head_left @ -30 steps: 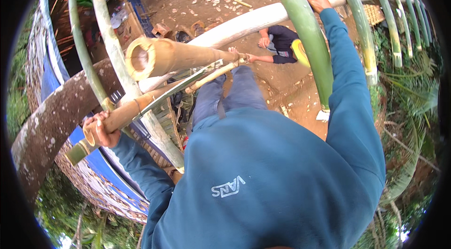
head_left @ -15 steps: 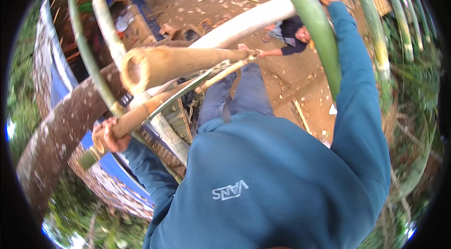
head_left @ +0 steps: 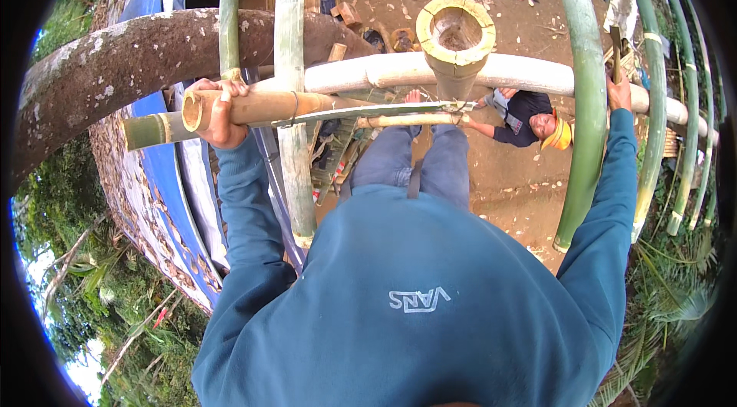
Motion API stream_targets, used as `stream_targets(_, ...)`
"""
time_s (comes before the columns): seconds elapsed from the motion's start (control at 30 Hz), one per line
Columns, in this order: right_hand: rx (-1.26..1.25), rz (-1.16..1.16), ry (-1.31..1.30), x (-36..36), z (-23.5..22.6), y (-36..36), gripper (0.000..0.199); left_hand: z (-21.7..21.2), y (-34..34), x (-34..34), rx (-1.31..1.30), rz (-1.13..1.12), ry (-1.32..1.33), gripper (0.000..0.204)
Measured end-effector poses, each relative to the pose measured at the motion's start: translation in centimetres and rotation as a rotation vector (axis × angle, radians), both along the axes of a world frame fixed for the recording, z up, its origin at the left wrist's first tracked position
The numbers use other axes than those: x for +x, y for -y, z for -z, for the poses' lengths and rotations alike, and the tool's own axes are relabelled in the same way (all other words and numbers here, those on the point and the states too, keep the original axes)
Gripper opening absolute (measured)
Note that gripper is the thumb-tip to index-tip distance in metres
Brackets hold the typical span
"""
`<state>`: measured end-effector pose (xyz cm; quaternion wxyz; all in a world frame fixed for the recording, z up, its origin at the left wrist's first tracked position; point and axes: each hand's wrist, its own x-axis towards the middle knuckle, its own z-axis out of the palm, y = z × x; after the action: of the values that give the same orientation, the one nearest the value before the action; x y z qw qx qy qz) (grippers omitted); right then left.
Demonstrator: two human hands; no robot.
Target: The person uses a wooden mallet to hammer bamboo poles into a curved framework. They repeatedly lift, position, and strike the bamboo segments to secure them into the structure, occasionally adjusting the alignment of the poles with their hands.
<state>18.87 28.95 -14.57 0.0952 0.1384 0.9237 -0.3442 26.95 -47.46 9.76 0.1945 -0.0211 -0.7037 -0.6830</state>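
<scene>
My left hand (head_left: 218,113) is wrapped round the end of a tan bamboo pole (head_left: 269,107) lying crosswise at the left. Just below it, a greener cut bamboo end (head_left: 146,132) sticks out. At the far right my right hand (head_left: 619,92) is closed round a slim brown wooden piece (head_left: 616,54), perhaps a tool handle; its far end is unclear. That hand is beside a thick green bamboo pole (head_left: 580,100). Between my hands, a thick bamboo post (head_left: 457,61) shows its hollow, split-rimmed top. A split green bamboo strip (head_left: 368,110) runs crosswise over my legs.
A pale curved bamboo pole (head_left: 368,73) spans the view beyond the post. A lichen-spotted trunk (head_left: 146,54) crosses at left above a blue tarp (head_left: 165,200). Below, a person in a yellow cap (head_left: 556,134) reaches toward the post. Several green poles (head_left: 652,100) curve at right.
My view has turned and steadied. The hollow post, slanting left before, now faces me near the middle. My right hand appears lower and farther right; my left hand still grips the pole.
</scene>
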Motion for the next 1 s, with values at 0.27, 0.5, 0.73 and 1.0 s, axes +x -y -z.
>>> stream_targets(0.27, 0.107, -0.060, 0.101, -0.2, -0.3, -0.9, 0.041, -0.1, -0.2, -0.3, 0.005, -0.028, 0.027, 0.031)
stream_targets(0.5, -0.047, -0.051, -0.080, -0.2, 2.4, -2.9, 0.038, -2.2, -0.7, 0.0, -0.068, -0.045, 0.157, 0.039)
stream_targets(0.73, 0.149, -0.050, -0.018, -1.2, 3.6, -3.1, 0.050, -1.1, -1.1, 8.5, -0.391, -0.499, 0.254, 0.068)
stream_targets(1.0, 0.006, -0.059, -0.007, -1.3, 1.0, -1.7, 0.032, 8.4, -0.9, 20.1, -0.997, -0.442, 1.146, 0.085)
